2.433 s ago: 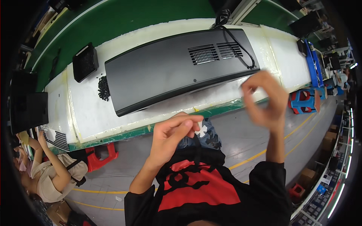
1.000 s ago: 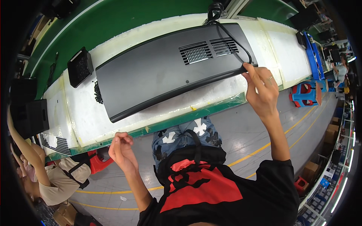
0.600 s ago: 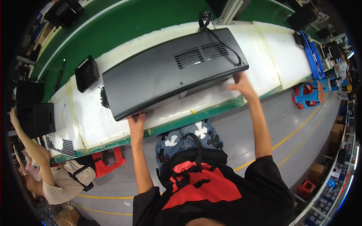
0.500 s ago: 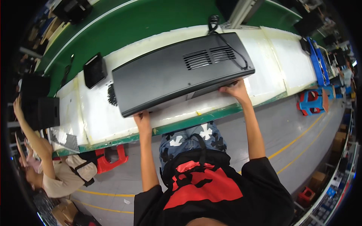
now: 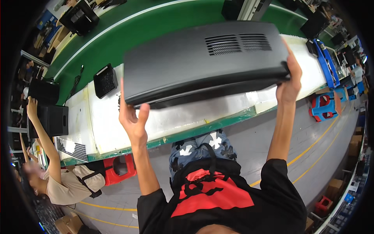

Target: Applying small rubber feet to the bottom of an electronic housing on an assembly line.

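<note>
Just changed: up it comes! The long dark case looks clear of the white mat, higher and larger in view than half a second ago, with more of its near side showing.
What the lift means: the weight now seems to be on two hands instead of the mat, so a level hold matters, I'd judge; a slip at either end could drop a corner.
Left hand: here's the left hand, closed on the near left corner, fingers up along the end, thumb by the lower near edge.
Right hand: and the right hand clasps the opposite end, fingers running up its side; its thumb is hard to make out.
Case position: held in front of the person, over the table, its far edge overlapping the green strip behind.
Case direction: vented face up, the two slotted vents toward the right end, the thick dark lip facing the person.
Long axis: left to right, roughly along the table's near edge, the right end a touch higher in view; true tilt, can't tell.
Cord: gone from the top face now, and I can't see where.
Left of the case: a black tray sits near, well apart from the hand.
</note>
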Motion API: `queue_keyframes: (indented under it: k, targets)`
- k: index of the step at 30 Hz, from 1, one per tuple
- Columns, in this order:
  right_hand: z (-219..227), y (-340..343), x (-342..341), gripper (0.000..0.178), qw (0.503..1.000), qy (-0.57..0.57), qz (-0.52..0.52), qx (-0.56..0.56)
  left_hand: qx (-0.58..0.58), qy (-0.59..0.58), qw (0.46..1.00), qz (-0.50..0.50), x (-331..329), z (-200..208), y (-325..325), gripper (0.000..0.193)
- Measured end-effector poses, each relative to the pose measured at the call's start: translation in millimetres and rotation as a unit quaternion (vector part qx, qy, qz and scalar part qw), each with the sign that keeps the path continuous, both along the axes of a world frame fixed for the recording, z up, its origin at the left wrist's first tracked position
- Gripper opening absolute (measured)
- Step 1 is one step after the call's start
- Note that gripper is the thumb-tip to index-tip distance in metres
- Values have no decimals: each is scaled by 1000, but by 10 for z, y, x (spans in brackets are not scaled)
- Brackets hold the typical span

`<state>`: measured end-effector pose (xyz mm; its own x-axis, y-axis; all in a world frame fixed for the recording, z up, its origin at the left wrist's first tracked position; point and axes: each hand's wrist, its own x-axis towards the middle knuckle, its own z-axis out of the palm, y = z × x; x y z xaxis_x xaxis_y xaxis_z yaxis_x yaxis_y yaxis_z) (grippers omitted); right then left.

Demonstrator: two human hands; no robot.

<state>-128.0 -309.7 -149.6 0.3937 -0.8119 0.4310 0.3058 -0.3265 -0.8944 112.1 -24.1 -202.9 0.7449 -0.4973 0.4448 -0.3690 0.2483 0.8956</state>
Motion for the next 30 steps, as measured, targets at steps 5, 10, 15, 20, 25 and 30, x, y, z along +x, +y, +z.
queue_keyframes:
  k: [5, 10, 15, 20, 25, 30]
  targets:
    - [-418, -118, 98, 55, 996, 81, -40, -21, 81, 40, 996, 9, -140, -221, -24, 80]
    - [-932, -7, -47, 63, 998, 25, -53, 13, 83, 22, 996, -10, -136, -458, -75, 81]
    - [-1028, 94, -117, 70, 998, 29, -63, 3, 87, 56, 995, -10, -256, -526, 13, 83]
    - [-1037, 78, -126, 73, 997, 48, -63, 3, 88, 81, 993, 11, -298, -581, -10, 89]
    - [-1136, 73, -148, 76, 997, 39, -62, -3, 80, 88, 992, 29, -341, -671, 54, 89]
    - [-1155, -226, -300, 67, 978, -99, 68, 169, 62, 100, 993, 24, -339, -681, 15, 90]
